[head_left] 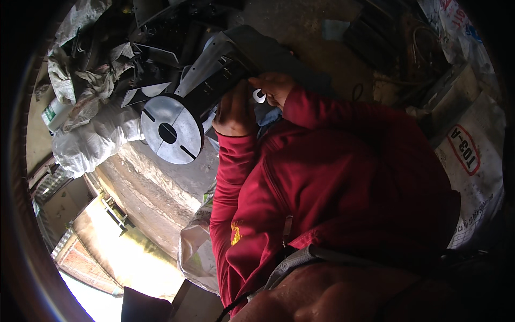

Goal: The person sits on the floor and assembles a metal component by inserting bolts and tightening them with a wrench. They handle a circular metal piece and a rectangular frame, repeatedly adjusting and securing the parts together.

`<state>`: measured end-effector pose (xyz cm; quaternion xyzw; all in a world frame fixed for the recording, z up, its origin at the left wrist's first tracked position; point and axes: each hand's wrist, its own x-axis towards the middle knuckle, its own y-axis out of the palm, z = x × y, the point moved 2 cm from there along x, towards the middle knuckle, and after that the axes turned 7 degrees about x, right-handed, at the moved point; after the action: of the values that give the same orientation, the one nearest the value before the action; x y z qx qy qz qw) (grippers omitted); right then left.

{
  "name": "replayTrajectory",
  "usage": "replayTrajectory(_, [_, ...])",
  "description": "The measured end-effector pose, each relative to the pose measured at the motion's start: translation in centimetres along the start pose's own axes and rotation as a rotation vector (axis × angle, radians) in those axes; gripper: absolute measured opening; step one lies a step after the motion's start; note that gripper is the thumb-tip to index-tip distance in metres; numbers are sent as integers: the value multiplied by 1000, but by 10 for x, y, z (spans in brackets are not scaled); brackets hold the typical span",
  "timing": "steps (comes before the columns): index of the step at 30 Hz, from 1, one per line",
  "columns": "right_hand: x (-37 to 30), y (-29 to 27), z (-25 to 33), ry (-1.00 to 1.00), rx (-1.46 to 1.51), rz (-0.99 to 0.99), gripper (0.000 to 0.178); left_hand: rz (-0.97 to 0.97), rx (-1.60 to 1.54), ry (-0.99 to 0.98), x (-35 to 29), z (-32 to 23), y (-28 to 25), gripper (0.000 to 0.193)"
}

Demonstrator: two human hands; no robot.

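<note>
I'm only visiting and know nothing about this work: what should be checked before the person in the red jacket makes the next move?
1. Round silver disc not covered by either hand: ok, its slotted face shows.
2. Left hand gripping the long dark piece firmly: cannot tell, it is beside the piece but its fingers are in shadow.
3. Right hand holding something: cannot tell, its fingertips are too dark to read.
4. Good light on the hands: not ok, both are largely shaded.
5. White bundle clear of the hands: ok, it lies left of the disc.
</note>
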<state>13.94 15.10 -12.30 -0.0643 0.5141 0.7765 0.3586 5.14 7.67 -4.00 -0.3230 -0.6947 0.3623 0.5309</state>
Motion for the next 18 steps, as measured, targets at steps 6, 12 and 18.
replayTrajectory(6, [3,-2,-2,-39,-28,12,26,61,-28,25,2,-2,-2,27])
replayTrajectory(12, [6,1,2,-22,-138,-71,38,104,-186,-104,-17,9,-38,22])
replayTrajectory(18, [16,-9,-5,27,-87,102,38,443,-628,-616,-111,21,-19,28])
